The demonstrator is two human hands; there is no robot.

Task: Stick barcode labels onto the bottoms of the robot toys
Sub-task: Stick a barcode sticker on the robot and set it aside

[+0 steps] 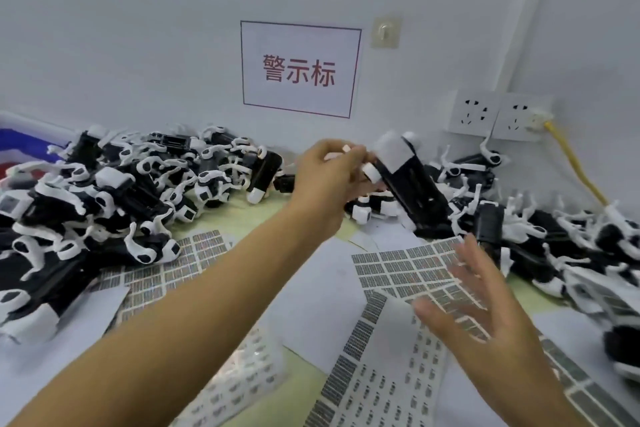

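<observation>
Robot toy [405,180] in left hand [325,180], two heaps

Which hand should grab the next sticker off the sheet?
The right hand, probably. It hovers open just over the sticker sheet, with nothing in it. The left hand is busy holding a toy robot up above the table.

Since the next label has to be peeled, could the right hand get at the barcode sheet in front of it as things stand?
Probably yes: the right hand is open with spread fingers just above the barcode sheet, holding nothing, and nothing lies between them.
</observation>
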